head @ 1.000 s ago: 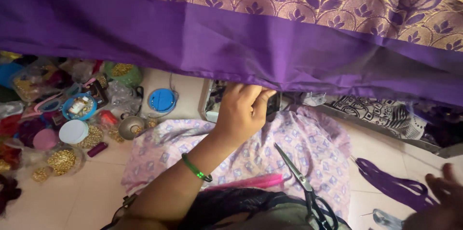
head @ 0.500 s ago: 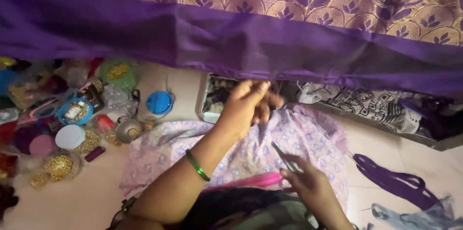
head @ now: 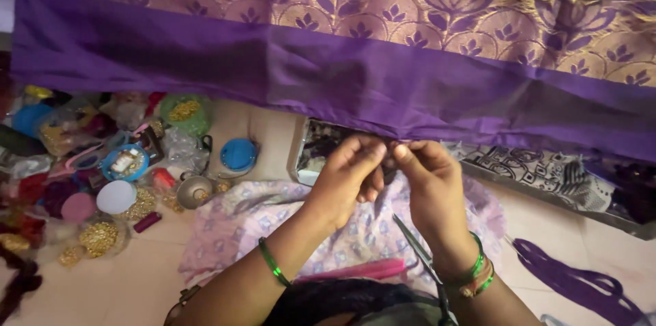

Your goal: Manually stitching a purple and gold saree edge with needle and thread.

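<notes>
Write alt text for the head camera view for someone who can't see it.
Seen from above, a person's left hand and right hand meet at the lower edge of a hanging purple cloth with a gold floral band. Scissors lie on a pale printed cloth on the lap below. Small containers of beads crowd the floor at left.

A pale tiled floor [head: 123, 292] carries everything. At left lies a clutter of small craft supplies: a blue round lid [head: 238, 154], a white round lid [head: 115, 197], a small metal bowl [head: 193, 191], and heaps of gold beads [head: 98, 237]. A lilac floral cloth [head: 239, 220] is spread in the middle. At right lie dark purple cords [head: 581, 285] and a shallow metal tray [head: 547, 193].
</notes>
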